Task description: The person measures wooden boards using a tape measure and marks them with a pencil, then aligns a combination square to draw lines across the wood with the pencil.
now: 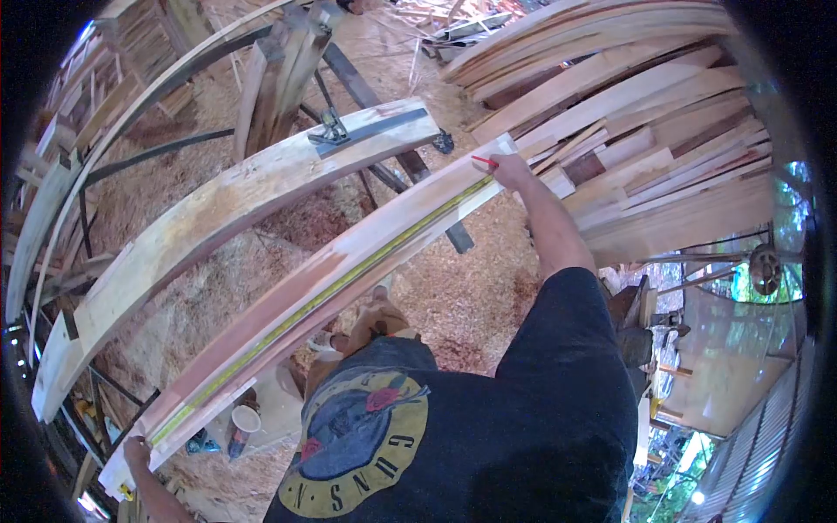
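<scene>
Seen from your head, a long, gently curved board [301, 283] slants across the space in front of your body, one end at the lower left and the other at the upper right. A yellow measuring tape [349, 279] lies on it, drawn out along the same long axis and closer to the board's edge on your side. Each of your hands is at one end of that line, so the tape's length runs directly between them.

Your right hand [512, 170] is at the far, upper end, arm stretched out. Its grip is closed, pinching a slim red pencil [486, 164] that points left across the board, just beyond the tape's upper end. From this grip the tape runs down and to the left.

Your left hand [137, 451] is at the near, lower end, touching the board beside the tape's other end. Its fingers are bent, but you cannot tell from here whether they pinch the tape or only press on the wood.

Beyond the board, well apart from your left hand, a thicker curved beam [200, 205] lies roughly alongside it, with a metal tool [330, 128] on top. Past your right hand is a stack of curved planks [602, 83].
</scene>
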Action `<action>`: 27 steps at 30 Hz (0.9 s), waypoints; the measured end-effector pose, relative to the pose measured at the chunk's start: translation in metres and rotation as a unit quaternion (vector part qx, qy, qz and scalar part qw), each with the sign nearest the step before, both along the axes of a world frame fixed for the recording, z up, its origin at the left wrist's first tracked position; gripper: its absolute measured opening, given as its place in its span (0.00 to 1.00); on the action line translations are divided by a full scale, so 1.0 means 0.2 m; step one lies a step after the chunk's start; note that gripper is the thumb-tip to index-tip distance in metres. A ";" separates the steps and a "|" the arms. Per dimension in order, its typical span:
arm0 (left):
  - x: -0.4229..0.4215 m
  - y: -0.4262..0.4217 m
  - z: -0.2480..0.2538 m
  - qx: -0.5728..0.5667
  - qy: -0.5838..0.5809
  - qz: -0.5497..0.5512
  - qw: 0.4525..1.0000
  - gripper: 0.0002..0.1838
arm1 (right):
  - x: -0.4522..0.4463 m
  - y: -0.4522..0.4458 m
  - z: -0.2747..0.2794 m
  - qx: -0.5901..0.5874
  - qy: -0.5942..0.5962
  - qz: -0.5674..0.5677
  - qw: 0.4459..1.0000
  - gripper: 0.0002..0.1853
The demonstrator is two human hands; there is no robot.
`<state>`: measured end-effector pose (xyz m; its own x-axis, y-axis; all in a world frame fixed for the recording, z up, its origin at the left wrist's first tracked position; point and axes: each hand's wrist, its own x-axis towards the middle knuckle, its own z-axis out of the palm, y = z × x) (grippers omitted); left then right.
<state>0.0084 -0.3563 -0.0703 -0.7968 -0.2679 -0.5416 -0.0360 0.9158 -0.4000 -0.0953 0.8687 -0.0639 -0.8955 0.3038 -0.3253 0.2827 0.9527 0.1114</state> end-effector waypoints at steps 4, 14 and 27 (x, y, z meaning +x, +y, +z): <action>0.02 -0.06 -0.03 0.001 0.004 -0.012 1.000 0.12 | 0.00 0.04 -0.06 -0.016 0.011 -0.004 1.000 0.08; 0.01 -0.04 -0.04 -0.008 0.026 0.051 0.998 0.24 | -0.01 0.11 -0.09 -0.044 0.017 0.048 0.998 0.23; -0.05 0.39 0.19 -0.064 0.042 0.137 0.988 0.18 | 0.07 0.10 -0.11 0.026 0.068 0.012 0.997 0.14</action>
